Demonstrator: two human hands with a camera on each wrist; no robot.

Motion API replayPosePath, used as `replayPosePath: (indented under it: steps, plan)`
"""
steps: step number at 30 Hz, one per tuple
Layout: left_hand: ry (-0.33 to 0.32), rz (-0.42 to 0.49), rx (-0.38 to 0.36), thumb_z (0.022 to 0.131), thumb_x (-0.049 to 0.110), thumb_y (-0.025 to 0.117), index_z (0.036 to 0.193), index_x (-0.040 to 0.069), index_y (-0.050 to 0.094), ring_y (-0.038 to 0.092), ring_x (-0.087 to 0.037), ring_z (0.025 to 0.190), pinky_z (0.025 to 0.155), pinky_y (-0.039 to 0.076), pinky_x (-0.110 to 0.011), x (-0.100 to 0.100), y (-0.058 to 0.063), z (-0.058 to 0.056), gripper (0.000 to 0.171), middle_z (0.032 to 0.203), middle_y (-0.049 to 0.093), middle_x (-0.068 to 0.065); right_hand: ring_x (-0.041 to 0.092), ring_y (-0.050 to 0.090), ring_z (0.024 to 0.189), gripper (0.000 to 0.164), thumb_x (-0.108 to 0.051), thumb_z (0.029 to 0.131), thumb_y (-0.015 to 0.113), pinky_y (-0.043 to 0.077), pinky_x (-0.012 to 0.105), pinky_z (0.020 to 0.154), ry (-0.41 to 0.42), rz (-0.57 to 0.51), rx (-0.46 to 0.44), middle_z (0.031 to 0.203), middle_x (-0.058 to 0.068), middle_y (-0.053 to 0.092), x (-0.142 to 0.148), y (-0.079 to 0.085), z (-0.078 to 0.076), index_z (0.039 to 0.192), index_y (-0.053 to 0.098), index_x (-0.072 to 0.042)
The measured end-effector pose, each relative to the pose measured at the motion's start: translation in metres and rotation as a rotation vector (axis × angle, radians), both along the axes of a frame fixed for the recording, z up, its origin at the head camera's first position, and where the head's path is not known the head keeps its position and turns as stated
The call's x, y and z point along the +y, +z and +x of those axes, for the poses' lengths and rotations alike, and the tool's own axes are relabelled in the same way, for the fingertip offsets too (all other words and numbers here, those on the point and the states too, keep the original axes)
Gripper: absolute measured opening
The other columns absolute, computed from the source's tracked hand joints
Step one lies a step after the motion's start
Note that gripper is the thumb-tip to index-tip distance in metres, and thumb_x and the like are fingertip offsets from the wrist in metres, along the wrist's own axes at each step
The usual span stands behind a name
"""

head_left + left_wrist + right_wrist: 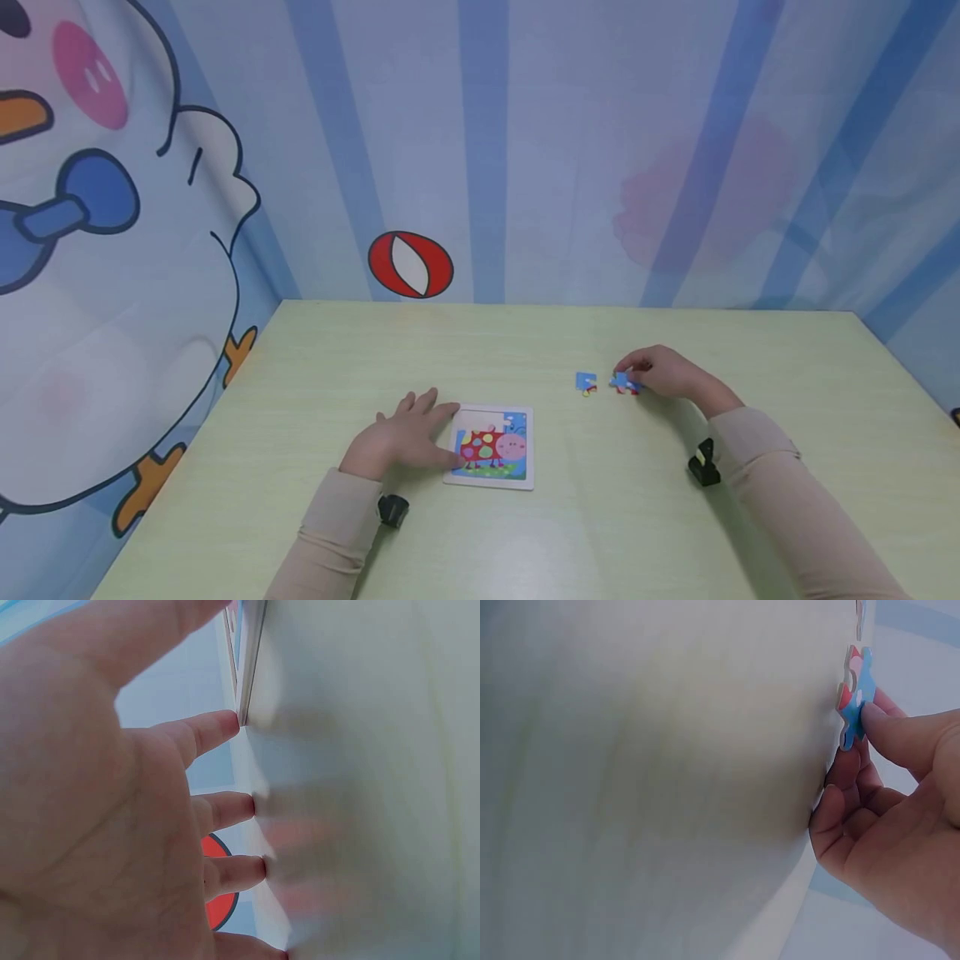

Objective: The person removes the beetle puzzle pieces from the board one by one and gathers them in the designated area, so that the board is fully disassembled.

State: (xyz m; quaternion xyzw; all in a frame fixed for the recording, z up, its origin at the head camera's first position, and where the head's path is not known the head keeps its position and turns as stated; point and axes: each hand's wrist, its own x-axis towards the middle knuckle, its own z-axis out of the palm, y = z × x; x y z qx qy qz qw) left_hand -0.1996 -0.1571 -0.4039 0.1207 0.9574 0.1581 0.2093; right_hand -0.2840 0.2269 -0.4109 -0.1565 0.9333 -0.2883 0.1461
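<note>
A square jigsaw puzzle (490, 481) in a white frame lies on the table, showing a pink pig's face on a red, dotted ladybird body. Its upper left part is a bare gap. My left hand (408, 437) is spread at the puzzle's left side, index fingertip at the upper corner and thumb on the left edge. In the left wrist view the other fingertips (241, 804) meet the tabletop. Further right, my right hand (667, 372) pinches a blue and red puzzle piece (859, 697) between thumb and fingers, low over the table.
Another loose puzzle piece (585, 382) lies just left of the right hand. A pale wooden table (600, 533) extends around everything. Behind it hangs a striped blue backdrop (555, 150) with a printed white bird and a red ball. Each wrist carries a small black camera (703, 464).
</note>
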Motion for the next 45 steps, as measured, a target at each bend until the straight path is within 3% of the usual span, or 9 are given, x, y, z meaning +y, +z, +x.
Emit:
replayPosePath:
  steps: [14, 26, 33, 45]
  plan:
    - [0.017, -0.004, -0.012, 0.082, 0.045, 0.071, 0.150, 0.019, 0.035, 0.007, -0.044, 0.146, 0.105, 0.012, -0.075, -0.0021, 0.0008, 0.0012, 0.081, 0.160, 0.016, -0.014, 0.036, 0.054, 0.109, 0.027, -0.005, 0.098, 0.049, 0.046, 0.044, 0.085, -0.011, 0.018, 0.015, 0.126, 0.027, 0.057, -0.0044, -0.0039, -0.0025, 0.119, 0.065, 0.000]
    - [0.009, 0.014, 0.006, 0.081, 0.047, 0.071, 0.149, 0.021, 0.037, 0.010, -0.045, 0.145, 0.103, 0.014, -0.076, -0.0026, -0.0021, 0.0021, 0.081, 0.160, 0.018, -0.013, 0.035, 0.053, 0.106, 0.025, -0.006, 0.098, 0.050, 0.045, 0.045, 0.085, -0.023, 0.024, 0.028, 0.125, 0.027, 0.058, -0.0038, -0.0055, -0.0022, 0.118, 0.065, -0.001]
    - [0.007, 0.003, -0.005, 0.081, 0.047, 0.071, 0.149, 0.021, 0.037, 0.010, -0.044, 0.145, 0.104, 0.013, -0.076, -0.0019, -0.0025, 0.0021, 0.080, 0.160, 0.018, -0.013, 0.029, 0.052, 0.094, 0.025, -0.005, 0.098, 0.050, 0.043, 0.036, 0.076, -0.039, 0.006, 0.003, 0.122, 0.026, 0.059, -0.0032, -0.0080, 0.0022, 0.117, 0.065, 0.000]
    - [0.014, -0.010, 0.000, 0.081, 0.047, 0.072, 0.149, 0.022, 0.037, 0.010, -0.044, 0.145, 0.104, 0.015, -0.076, -0.0003, 0.0002, 0.0004, 0.080, 0.160, 0.018, -0.013, 0.043, 0.052, 0.115, 0.025, -0.006, 0.098, 0.050, 0.045, 0.053, 0.094, 0.004, -0.005, 0.039, 0.123, 0.027, 0.059, -0.0013, -0.0035, 0.0007, 0.117, 0.064, 0.002]
